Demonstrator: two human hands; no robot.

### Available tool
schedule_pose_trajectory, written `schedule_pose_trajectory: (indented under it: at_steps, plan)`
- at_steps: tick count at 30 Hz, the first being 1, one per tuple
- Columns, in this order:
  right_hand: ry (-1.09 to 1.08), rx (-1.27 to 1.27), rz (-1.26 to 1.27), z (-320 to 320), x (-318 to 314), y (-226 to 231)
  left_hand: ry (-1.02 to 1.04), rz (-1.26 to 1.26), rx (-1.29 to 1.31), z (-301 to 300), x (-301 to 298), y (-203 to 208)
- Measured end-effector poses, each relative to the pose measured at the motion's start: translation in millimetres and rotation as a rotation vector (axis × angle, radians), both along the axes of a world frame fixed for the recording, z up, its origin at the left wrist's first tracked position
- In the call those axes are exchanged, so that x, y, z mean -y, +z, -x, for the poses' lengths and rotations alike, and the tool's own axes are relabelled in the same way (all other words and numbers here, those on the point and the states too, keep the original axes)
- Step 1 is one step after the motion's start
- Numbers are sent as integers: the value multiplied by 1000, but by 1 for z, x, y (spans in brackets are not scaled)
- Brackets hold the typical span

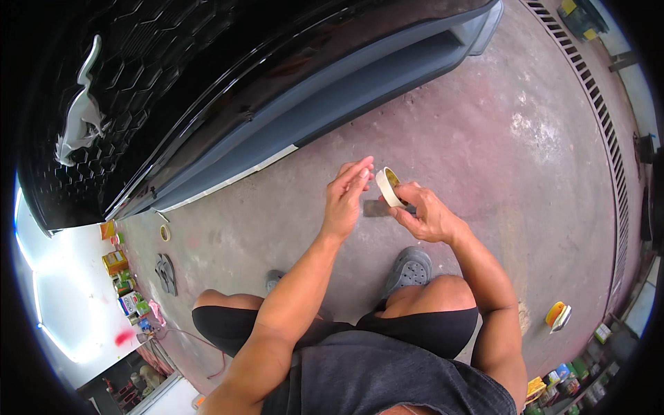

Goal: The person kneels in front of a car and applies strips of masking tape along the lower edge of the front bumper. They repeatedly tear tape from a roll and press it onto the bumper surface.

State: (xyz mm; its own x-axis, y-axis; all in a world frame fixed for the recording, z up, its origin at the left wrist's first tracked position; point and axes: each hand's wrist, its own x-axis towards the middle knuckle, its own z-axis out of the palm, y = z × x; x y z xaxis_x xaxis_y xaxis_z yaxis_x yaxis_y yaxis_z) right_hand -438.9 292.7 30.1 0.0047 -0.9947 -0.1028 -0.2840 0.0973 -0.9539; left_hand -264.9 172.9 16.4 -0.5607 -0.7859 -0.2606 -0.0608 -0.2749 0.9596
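Handling of a masking-tape roll in front of a dark car bumper. The tape roll (pixel 388 189), pale and tilted, is clear of the floor just right of picture centre. The right hand (pixel 432 216), at its 4 o'clock, pinches the ring between thumb and curled fingers. The left hand (pixel 342 200), at 9 o'clock, has its fingers drawn together, tips just beside the rim; whether they pinch a tape end cannot be told. From 9 to 10 o'clock, a light strip (pixel 242 174) borders the bumper (pixel 304 114)'s lower edge. Good practice, as judged here: the right hand grips lightly enough for the ring to turn, the left keeps any free end flat and untwisted, and the adhesive stays off the dusty floor (pixel 456 145).
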Motion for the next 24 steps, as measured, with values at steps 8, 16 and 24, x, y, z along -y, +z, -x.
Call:
schedule_pose_trajectory:
  at_steps: [8, 16, 24]
  plan:
    - [44, -167, 78, -8, 5, -3, -56, 178, -20, -3, 4, -2]
    - [69, -204, 119, -15, 4, -8, -26, 560, 229, -13, -4, 0]
    - [-170, -160, -205, -22, 14, -17, 63, 641, 290, -13, -16, -14]
